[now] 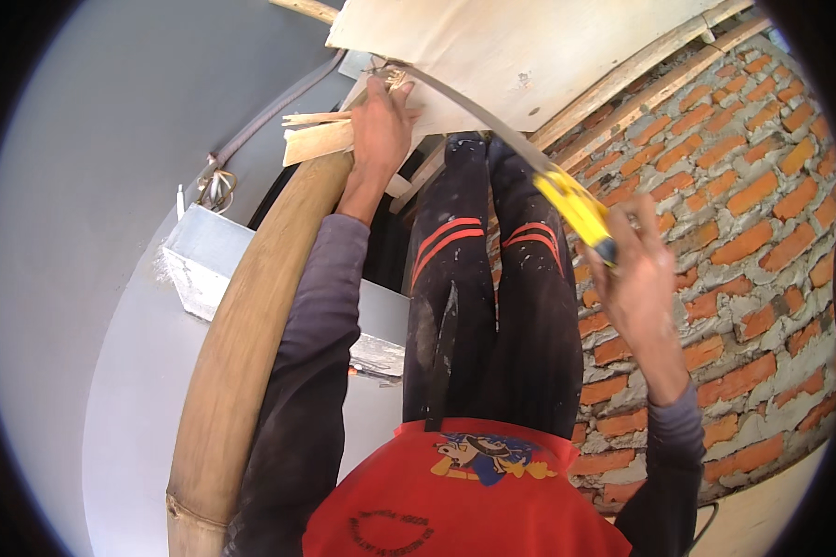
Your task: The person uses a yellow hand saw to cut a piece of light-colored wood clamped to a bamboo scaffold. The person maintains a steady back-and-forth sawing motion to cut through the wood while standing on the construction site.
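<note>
My right hand is closed round the yellow handle of a handsaw. Its thin metal blade slants up and left, its far end close to the fingertips of my left hand. That left hand is closed on a pale wooden strip, which sticks out on its left side with a thinner split piece above it. Splintered fibres show by the fingertips; how far the blade is into the wood is hard to see. Below the left wrist, a thick bamboo pole runs down to the lower edge.
A pale board with wooden battens lies beyond my legs. On the right is a rough brick wall. A grey wall, a ledge and loose cable are on the left.
</note>
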Demonstrator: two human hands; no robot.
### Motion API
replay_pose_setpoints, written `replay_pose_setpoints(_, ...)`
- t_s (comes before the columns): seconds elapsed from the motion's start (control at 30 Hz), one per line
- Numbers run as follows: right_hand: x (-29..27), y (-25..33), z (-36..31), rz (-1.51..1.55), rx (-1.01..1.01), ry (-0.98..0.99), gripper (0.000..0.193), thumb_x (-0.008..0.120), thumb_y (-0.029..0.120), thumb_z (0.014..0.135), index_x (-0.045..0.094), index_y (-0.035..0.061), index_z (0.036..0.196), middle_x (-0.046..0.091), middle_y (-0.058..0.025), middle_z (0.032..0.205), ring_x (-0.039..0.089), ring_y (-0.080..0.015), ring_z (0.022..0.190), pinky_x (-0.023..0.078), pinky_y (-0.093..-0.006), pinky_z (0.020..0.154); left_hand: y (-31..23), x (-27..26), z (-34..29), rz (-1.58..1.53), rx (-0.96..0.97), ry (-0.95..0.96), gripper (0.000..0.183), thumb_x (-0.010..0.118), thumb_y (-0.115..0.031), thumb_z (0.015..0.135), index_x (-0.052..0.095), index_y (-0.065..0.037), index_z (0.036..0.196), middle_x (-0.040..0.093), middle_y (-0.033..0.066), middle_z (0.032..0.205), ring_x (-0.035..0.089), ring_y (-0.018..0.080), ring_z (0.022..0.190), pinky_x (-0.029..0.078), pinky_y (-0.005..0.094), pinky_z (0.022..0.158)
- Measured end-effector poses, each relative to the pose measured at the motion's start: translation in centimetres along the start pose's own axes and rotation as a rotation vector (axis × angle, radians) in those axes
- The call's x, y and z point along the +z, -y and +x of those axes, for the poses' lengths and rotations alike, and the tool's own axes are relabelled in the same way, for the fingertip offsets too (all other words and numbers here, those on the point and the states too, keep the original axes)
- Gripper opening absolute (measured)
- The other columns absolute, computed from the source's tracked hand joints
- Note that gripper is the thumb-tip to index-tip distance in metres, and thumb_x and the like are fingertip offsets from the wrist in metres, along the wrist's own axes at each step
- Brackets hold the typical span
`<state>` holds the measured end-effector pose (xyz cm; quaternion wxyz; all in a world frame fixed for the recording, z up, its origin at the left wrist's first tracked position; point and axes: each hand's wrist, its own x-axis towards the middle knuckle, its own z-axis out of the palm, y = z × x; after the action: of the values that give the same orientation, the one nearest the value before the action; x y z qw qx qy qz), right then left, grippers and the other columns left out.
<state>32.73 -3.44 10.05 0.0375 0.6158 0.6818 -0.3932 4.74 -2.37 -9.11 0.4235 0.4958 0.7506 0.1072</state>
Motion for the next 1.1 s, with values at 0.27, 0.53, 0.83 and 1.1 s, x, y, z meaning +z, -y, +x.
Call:
replay_pose_setpoints(0.27,-1.2,0.1,0.5,0.016,0.064,0.052,0.024,0.073,0.002,0.072,0.06,-0.0006,0.093,0.052,-0.0134,0.094,0.063,-0.0334,0.069,0.051,-0.0417,0.057,-0.3,-0.2,0.3,0.044,0.085,-0.051,0.026,0.06,-0.015,0.093,0.046,0.007,0.092,0.064,0.0247,0.066,0.068,0.0362,0.063,0.052,0.0422,0.055)
replay_pose_setpoints(0.53,3.2,1.9,2.7,-0.074,-0.008,0.012,0.03,0.075,0.004,0.072,0.062,0.0004,0.099,0.052,-0.0131,0.097,0.064,-0.0323,0.065,0.054,-0.0404,0.054,-0.2,0.1,-0.5,0.088,0.096,0.037,0.023,0.052,-0.014,0.097,0.047,0.008,0.094,0.067,0.0239,0.077,0.071,0.0306,0.073,0.056,0.0381,0.056)
replay_pose_setpoints(0.83,-0.4,-0.1,0.0,-0.084,-0.039,-0.001,0.031,0.075,0.004,0.072,0.062,0.0022,0.1,0.052,-0.0118,0.098,0.065,-0.0302,0.063,0.055,-0.0398,0.053,-0.9,-0.8,-0.5,-0.039,-0.066,0.031,0.024,0.06,-0.011,0.091,0.046,0.008,0.098,0.066,0.0236,0.07,0.069,0.0355,0.071,0.053,0.0429,0.061)
replay_pose_setpoints(1.1,4.2,1.4,4.5,0.01,-0.013,0.026,0.024,0.073,0.007,0.077,0.06,0.0022,0.095,0.054,-0.013,0.1,0.064,-0.0327,0.066,0.053,-0.0416,0.055,-0.9,-0.3,-1.3,-0.074,0.062,0.008,0.021,0.054,-0.011,0.095,0.043,0.006,0.088,0.064,0.0266,0.069,0.068,0.0386,0.066,0.051,0.0443,0.052)
